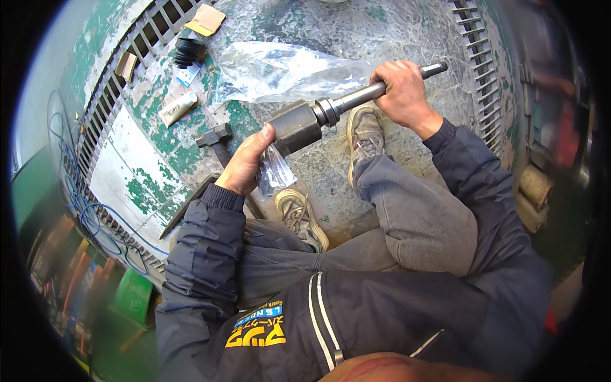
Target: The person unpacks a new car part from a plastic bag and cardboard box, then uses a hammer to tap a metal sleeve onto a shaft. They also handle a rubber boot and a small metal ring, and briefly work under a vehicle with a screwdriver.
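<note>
I hold a dark steel drive shaft (pixel 353 102) with a thick cylindrical joint housing (pixel 296 127) at one end, above the worn green-and-white floor. My right hand (pixel 401 92) is wrapped around the thin shaft near its far tip. My left hand (pixel 248 159) grips the bottom of the joint housing and presses a small clear plastic packet (pixel 277 175) against it. A large clear plastic bag (pixel 280 70) lies just beyond the shaft. A hammer (pixel 216 140) lies on the floor beside my left hand.
A black rubber boot (pixel 189 52), a white tube (pixel 178 107) and cardboard pieces (pixel 205 19) lie at the upper left. Metal floor gratings (pixel 480 70) run along both sides. A blue cable (pixel 83 204) trails at the left. My shoes (pixel 364 130) rest under the shaft.
</note>
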The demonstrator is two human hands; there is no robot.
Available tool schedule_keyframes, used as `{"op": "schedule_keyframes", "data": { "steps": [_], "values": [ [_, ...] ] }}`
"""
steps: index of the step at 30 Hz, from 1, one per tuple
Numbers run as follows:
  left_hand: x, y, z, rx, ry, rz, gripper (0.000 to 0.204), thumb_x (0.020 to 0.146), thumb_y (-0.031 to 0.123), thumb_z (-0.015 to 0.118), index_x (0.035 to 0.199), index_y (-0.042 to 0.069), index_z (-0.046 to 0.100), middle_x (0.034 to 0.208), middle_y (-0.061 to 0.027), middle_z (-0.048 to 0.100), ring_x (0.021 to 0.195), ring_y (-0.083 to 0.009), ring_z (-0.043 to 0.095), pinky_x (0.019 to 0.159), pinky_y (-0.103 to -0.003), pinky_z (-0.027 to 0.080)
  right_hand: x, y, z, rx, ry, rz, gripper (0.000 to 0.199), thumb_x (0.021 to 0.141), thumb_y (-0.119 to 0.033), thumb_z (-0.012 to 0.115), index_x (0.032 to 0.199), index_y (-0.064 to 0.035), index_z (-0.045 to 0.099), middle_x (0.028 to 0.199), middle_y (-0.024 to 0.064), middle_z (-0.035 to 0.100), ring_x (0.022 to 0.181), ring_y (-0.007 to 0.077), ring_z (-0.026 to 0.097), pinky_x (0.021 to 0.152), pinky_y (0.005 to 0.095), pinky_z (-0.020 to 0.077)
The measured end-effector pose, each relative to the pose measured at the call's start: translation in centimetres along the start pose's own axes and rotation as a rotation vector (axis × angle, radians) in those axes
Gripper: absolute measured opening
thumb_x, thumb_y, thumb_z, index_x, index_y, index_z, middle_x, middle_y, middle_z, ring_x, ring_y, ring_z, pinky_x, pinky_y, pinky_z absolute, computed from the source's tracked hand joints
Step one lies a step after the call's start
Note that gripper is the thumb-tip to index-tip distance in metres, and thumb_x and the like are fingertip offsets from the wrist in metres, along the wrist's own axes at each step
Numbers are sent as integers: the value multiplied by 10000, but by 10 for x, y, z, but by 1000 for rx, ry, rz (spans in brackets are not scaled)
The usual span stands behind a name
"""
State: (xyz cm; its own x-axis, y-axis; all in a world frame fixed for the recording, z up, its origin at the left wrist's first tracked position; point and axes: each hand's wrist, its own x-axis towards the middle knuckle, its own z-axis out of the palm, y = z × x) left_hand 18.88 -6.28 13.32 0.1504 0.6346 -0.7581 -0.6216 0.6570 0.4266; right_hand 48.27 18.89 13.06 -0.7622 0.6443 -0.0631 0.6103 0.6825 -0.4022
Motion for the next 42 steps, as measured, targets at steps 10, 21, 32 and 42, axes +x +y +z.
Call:
{"op": "schedule_keyframes", "data": {
  "steps": [10, 21, 32, 42],
  "values": [
    [-1, 8, 19, 214, 21, 107, 847, 938, 592, 802, 1435, -72, 633, 1321, -130, 699, 1240, -186, 619, 1118, -328, 450, 0, -1, 2, 25, -118, 55, 173, 805, -32, 725, 953, -122, 720, 936, 74, 725, 982, 336, 693, 977, 470, 463],
    [-6, 15, 25, 412, 92, 208, 775, 920, 537, 835, 1361, -78, 671, 1213, -111, 735, 1095, -161, 659, 1011, -315, 520, 2, -2, 9, 80, -399, 44, 154, 827, -57, 731, 978, -79, 708, 993, 159, 729, 1042, 413, 704, 899, 534, 535],
    [-6, 15, 24, 467, 84, 219, 713, 915, 509, 842, 1305, -68, 686, 1170, -125, 750, 1072, -167, 672, 1005, -334, 531, 8, -9, -4, 251, -651, 14, 205, 794, -188, 795, 942, -68, 721, 903, 187, 739, 927, 441, 721, 804, 533, 552],
    [-15, 15, 26, 617, 96, 226, 770, 870, 533, 874, 1311, -71, 697, 1181, -189, 774, 1100, -238, 714, 1018, -386, 547, 9, -25, -7, 346, -747, 32, 377, 828, -402, 866, 949, -67, 742, 858, 190, 736, 857, 411, 732, 757, 499, 556]
  ]
}}
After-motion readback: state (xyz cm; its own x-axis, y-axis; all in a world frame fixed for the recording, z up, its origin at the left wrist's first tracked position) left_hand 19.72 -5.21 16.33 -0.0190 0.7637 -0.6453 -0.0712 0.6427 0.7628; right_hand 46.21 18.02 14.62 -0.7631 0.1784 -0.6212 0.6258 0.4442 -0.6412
